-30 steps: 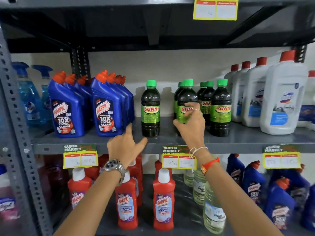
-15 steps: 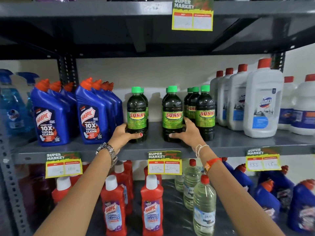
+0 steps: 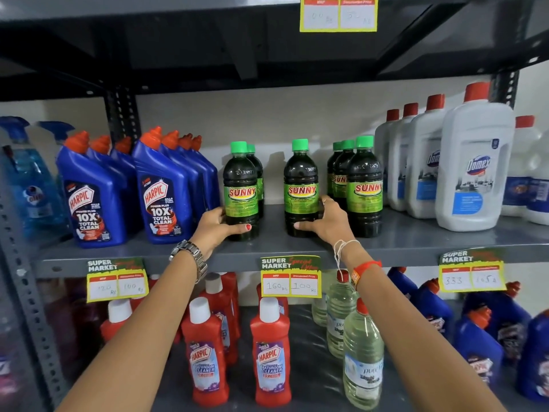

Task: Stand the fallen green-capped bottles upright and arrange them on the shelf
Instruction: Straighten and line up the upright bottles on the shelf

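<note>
Several dark green-capped Sunny bottles stand upright on the grey middle shelf (image 3: 416, 245). My left hand (image 3: 215, 226) grips the base of the left front bottle (image 3: 240, 185), which has another bottle right behind it. My right hand (image 3: 325, 220) holds the base of the middle bottle (image 3: 301, 182). To the right, a row of three green-capped bottles (image 3: 364, 185) stands one behind the other, close to my right hand. No green-capped bottle lies on its side in view.
Blue Harpic bottles (image 3: 162, 191) stand left of the Sunny bottles, white Domex jugs (image 3: 472, 173) to the right. Below are red Harpic bottles (image 3: 271, 355), clear bottles (image 3: 362, 361) and blue bottles. A shelf above overhangs. Price tags (image 3: 291, 278) hang on the shelf edge.
My left hand has come from open air onto the left bottle's base. My right hand slid down from the middle bottle's label to its base. The view has moved closer.
</note>
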A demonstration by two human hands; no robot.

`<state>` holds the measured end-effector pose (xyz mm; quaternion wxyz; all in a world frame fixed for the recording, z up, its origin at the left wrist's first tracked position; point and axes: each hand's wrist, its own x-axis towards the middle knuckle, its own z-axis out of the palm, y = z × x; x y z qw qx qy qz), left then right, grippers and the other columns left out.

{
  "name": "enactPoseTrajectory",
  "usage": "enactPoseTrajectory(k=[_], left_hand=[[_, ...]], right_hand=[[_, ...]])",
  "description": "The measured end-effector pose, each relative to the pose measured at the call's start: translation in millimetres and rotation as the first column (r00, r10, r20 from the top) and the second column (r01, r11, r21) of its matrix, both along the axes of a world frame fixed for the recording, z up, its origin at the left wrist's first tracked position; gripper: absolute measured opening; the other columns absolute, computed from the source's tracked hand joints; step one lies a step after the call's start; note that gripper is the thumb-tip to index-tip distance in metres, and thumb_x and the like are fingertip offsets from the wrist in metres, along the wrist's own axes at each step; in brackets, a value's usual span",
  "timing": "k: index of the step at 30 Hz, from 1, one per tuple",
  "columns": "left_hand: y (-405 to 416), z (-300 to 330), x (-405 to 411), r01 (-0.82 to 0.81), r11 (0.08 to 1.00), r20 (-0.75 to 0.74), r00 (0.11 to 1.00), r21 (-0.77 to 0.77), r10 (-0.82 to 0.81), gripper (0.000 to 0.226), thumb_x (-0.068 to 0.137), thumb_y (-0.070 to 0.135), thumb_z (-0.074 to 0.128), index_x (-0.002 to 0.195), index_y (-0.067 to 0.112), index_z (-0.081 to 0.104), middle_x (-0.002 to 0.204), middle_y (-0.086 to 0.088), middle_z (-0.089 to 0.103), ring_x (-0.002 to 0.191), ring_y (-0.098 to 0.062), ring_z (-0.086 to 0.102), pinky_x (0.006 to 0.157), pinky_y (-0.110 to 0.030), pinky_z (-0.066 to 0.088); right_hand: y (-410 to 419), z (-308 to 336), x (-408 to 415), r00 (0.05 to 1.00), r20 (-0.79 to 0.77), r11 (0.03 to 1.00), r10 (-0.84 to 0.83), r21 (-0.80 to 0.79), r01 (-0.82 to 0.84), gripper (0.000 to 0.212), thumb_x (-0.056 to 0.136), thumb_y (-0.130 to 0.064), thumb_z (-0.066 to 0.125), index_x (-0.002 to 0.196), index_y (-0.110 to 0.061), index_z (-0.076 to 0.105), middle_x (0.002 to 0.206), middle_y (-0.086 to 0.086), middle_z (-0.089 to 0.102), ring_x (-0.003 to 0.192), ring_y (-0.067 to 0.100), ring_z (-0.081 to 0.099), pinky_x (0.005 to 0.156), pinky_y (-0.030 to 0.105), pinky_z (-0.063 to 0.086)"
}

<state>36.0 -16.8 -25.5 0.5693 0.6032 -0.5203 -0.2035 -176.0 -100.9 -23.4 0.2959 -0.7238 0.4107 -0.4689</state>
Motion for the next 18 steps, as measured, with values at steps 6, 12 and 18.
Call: enactPoseTrajectory(k=[6, 12, 18], left_hand=[[3, -2, -2, -0.067, 0.998, 0.102, 0.993, 0.007, 0.066, 0.069, 0.065, 0.019, 0.078, 0.125, 0.006, 0.046, 0.127, -0.013, 0.055, 0.113, -0.022, 0.052, 0.100, -0.039, 0.039], [27, -17, -24, -0.338, 0.939, 0.469, 0.820, -0.065, 0.328, 0.084, 0.075, 0.058, 0.056, 0.139, 0.011, 0.026, 0.143, -0.009, 0.038, 0.126, -0.026, 0.039, 0.097, -0.040, 0.036], [47, -41, -17, -0.540, 0.825, 0.788, 0.428, -0.168, 0.441, 0.089, 0.074, 0.074, 0.019, 0.121, 0.005, 0.050, 0.123, -0.015, 0.058, 0.111, -0.028, 0.054, 0.091, -0.039, 0.041]], right_hand=[[11, -5, -2, 0.996, 0.058, 0.990, -0.072, -0.114, 0.078, 0.082, 0.064, -0.016, 0.085, 0.132, -0.004, 0.041, 0.126, 0.012, 0.058, 0.119, 0.025, 0.054, 0.098, 0.028, 0.040], [13, -14, -26, 0.933, 0.266, 0.927, -0.242, -0.221, 0.303, 0.041, 0.074, -0.012, 0.074, 0.111, -0.016, 0.056, 0.087, -0.001, 0.059, 0.076, 0.011, 0.056, 0.074, 0.025, 0.052], [4, -16, -53, 0.790, 0.301, 0.779, -0.534, -0.190, 0.598, 0.059, 0.063, -0.019, 0.078, 0.113, -0.012, 0.049, 0.115, 0.011, 0.053, 0.110, 0.030, 0.046, 0.089, 0.037, 0.043]])
